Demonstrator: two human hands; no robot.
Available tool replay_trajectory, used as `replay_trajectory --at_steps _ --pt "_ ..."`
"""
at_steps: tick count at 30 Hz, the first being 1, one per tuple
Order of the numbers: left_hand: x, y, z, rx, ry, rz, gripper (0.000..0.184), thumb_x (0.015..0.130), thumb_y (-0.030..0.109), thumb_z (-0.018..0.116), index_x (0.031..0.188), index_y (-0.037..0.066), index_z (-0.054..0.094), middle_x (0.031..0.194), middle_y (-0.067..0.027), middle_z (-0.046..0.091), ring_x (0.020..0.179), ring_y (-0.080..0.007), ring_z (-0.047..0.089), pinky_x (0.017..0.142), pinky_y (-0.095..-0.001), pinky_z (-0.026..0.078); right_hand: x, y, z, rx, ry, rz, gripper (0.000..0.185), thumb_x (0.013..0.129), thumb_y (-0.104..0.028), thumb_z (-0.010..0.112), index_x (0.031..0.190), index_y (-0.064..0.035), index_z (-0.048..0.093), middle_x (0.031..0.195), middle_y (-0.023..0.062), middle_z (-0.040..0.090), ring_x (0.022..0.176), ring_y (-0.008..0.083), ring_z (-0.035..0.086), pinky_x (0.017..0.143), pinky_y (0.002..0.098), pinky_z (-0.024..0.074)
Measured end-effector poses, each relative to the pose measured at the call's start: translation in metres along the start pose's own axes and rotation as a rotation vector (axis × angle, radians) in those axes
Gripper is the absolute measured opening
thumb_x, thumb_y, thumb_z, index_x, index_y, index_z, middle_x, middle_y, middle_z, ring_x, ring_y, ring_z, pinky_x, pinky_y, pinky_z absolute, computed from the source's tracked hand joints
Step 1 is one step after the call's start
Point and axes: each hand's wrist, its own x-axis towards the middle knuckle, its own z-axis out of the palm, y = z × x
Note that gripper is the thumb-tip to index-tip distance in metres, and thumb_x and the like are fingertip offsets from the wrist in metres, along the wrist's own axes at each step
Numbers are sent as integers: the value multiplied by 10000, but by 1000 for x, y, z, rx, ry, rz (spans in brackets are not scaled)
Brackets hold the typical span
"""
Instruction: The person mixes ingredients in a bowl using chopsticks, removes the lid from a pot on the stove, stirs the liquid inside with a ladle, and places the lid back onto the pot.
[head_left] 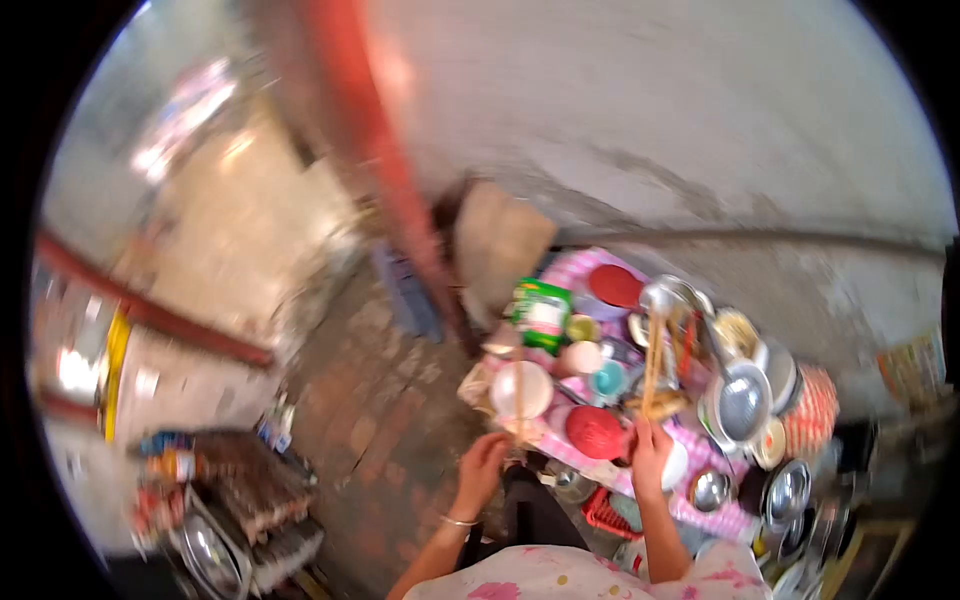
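Observation:
My right hand point(650, 457) is closed around the lower end of long, light wooden sticks point(653, 362), which point up over the crowded table. Lower left of the table, my left hand point(483, 470) has its fingers pinched at the lower end of a thin brown stick point(519, 385); motion blurs this grip. Behind that stick is a white bowl point(535, 391). A red lid or bowl point(594, 432) lies between the hands, nearer the right one. Above it stand a teal cup point(608, 378) and a green packet point(541, 314).
The table has a pink checked cloth point(727, 522), a metal strainer point(745, 402), a dark red bowl point(615, 286) and a steel bowl point(711, 490). A red basket point(606, 514) sits below. A red post point(400, 190) rises beyond the table, and a brown board point(250, 480) is at left.

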Motion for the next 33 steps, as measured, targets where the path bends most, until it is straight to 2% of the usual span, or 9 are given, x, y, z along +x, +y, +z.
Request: replay_trajectory --at_steps 3,6,13,19,21,24,29,31,33 --pt "-30 20 -8 -156 -101 86 268 909 169 482 1113 4 537 1010 -57 597 923 -123 550 818 -259 443 -67 -5 33 21 -307 -24 283 917 -172 440 719 4 539 571 62 566 405 85 468 363 201 337" --pt "-77 31 -29 -613 -175 17 344 942 227 407 1218 25 439 1051 -80 579 958 -176 560 851 -291 447 -127 6 69 -103 -717 -3 227 910 -133 449 790 21 565 607 73 583 447 91 502 400 202 369" --pt "-246 -7 -130 -1003 215 241 278 949 203 373 1149 21 434 998 -131 584 940 -218 582 832 -314 477 -272 34 125 -437 -1416 -27 217 903 -142 478 872 40 593 687 67 622 525 81 538 484 205 426" --pt "-361 -42 -184 -1044 635 539 214 946 204 387 1063 41 460 823 -81 555 734 -156 559 685 -271 479 -370 43 173 -694 -1901 -262 206 867 -133 521 845 38 634 642 43 606 533 81 538 510 208 438" --pt "-387 -53 -192 -1024 746 592 195 947 204 387 1037 50 464 776 -58 534 678 -134 531 629 -249 455 -389 45 196 -786 -2121 -442 194 846 -115 547 937 39 621 681 47 613 564 80 543 518 205 434" --pt "-412 -63 -192 -859 866 582 174 947 208 388 1003 65 471 706 -19 507 599 -98 493 542 -216 406 -411 49 234 -716 -2238 -192 321 794 -25 593 1107 14 534 755 28 586 613 88 538 528 201 423" --pt "-456 -65 -173 -629 830 310 216 952 231 379 978 58 505 646 35 451 548 -53 424 484 -194 338 -474 39 289 -537 -2480 115 339 851 -73 529 1164 31 455 706 22 517 519 75 467 440 203 351" --pt "-462 -84 -165 -629 855 291 246 954 242 377 988 41 515 642 44 418 548 -43 392 482 -184 327 -501 38 297 -510 -2536 125 234 871 -141 529 1024 35 532 658 24 508 485 70 453 414 202 329" --pt "-473 -96 -153 -647 907 361 257 953 246 383 995 30 515 638 45 392 546 -36 374 479 -182 317 -518 48 303 -665 -2655 362 200 880 -175 531 863 19 575 607 25 501 454 73 444 396 204 324"
